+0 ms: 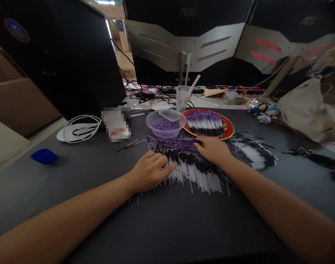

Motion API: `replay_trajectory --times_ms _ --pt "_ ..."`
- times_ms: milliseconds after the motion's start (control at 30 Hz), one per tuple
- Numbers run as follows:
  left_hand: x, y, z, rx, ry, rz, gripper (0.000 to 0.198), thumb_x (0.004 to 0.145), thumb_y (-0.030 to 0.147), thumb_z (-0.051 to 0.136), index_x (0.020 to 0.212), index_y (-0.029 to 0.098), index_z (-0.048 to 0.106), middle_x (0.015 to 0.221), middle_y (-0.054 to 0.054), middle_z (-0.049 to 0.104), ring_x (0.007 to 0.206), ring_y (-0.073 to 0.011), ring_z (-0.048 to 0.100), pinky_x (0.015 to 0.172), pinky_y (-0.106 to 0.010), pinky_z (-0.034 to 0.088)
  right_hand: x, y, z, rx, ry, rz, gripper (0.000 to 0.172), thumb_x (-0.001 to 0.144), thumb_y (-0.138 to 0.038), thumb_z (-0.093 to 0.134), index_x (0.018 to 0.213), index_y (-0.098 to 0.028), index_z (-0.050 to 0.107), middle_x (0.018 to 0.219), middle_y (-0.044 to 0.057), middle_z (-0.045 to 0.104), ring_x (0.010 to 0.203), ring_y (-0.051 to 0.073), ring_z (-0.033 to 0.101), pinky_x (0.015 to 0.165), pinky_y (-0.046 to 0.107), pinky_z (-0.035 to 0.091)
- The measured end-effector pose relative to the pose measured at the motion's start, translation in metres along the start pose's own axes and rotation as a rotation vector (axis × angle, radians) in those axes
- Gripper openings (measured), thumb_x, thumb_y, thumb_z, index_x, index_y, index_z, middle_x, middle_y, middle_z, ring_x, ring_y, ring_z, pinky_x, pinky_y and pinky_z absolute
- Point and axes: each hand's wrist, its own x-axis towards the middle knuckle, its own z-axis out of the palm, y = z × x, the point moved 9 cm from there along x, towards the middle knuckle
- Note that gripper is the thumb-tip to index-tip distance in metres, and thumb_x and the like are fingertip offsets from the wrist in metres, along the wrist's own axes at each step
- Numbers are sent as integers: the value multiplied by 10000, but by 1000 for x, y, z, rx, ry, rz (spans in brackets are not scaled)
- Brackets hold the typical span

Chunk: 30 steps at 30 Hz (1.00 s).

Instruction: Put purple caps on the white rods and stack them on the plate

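Note:
A loose heap of thin sticks point(190, 167), white at one end, black in the middle and purple at the other, lies on the dark grey desk mat point(167, 223). My left hand point(152, 170) rests palm-down on its left side, fingers together. My right hand point(211, 150) lies on the heap's upper part, close to a red plate with a gold rim point(228, 128) that holds a neat row of sticks. Beside the plate stands a clear plastic bowl point(156, 126) with purple pieces inside. I cannot tell whether either hand grips any sticks.
A second stick pile point(255, 154) lies to the right. Behind stand a plastic cup with a straw point(182, 97), tangled cables and the backs of monitors point(184, 47). A white face mask point(79, 129), blue lid point(43, 156), small plush figures point(262, 112) and cloth bag point(307, 110) surround the mat.

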Motion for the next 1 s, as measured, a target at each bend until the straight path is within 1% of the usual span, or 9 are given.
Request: replay_trajectory --times_ms 100,167,367,467,567,633,700,833,1000 --pt "-1 7 -1 -38 -2 84 277 887 144 457 1154 191 514 654 14 527 550 -110 405 561 -266 306 4 0 5 -4 -19 14 270 837 -371 481 939 -253 701 891 82 707 774 259 630 585 340 415" --pt "-1 9 -1 -67 -18 97 293 893 138 433 1174 187 499 691 7 566 553 -105 434 550 -256 316 4 0 5 24 -13 14 239 828 -339 484 889 -255 699 845 62 706 746 236 624 566 313 392" --pt "1 6 -4 -193 3 9 273 887 174 446 1149 186 523 904 -40 660 716 -127 580 614 -251 435 0 0 1 119 20 1 184 800 -285 494 808 -226 667 765 38 664 656 177 576 562 284 367" --pt "1 -5 -5 -416 30 -135 286 890 217 439 1158 179 530 956 -67 664 811 -152 606 696 -284 489 -2 -5 -5 186 63 -56 171 803 -266 496 797 -205 656 805 53 643 711 181 572 620 290 394" --pt "-7 -29 2 -720 82 -425 275 920 237 377 1108 162 564 938 -70 665 850 -151 618 753 -298 513 -7 -12 -13 269 121 -98 164 823 -255 487 829 -193 639 858 66 637 768 189 571 661 295 409" --pt "-16 -45 11 -836 137 -637 261 927 245 385 1061 161 593 906 -57 669 802 -133 631 722 -269 526 -11 -18 -17 329 135 -122 151 837 -251 480 850 -194 619 859 60 642 756 184 571 660 293 410" --pt "-24 -54 20 -889 171 -762 232 907 255 452 1049 165 611 882 -45 669 703 -111 631 645 -236 529 -16 -23 -18 391 123 -130 144 846 -248 475 899 -199 600 844 49 649 711 173 570 641 288 409" --pt "-27 -57 30 -960 188 -807 237 892 252 485 1068 165 617 849 -37 671 546 -72 582 531 -202 508 -21 -26 -18 442 101 -122 220 853 -234 469 1043 -209 576 873 54 663 706 179 593 638 294 419" --pt "-27 -55 31 -928 145 -811 243 877 260 511 1064 157 627 843 -41 696 566 -77 581 523 -193 500 -16 -18 -15 373 94 -150 223 863 -215 443 975 -206 635 958 66 678 841 204 614 755 332 450"
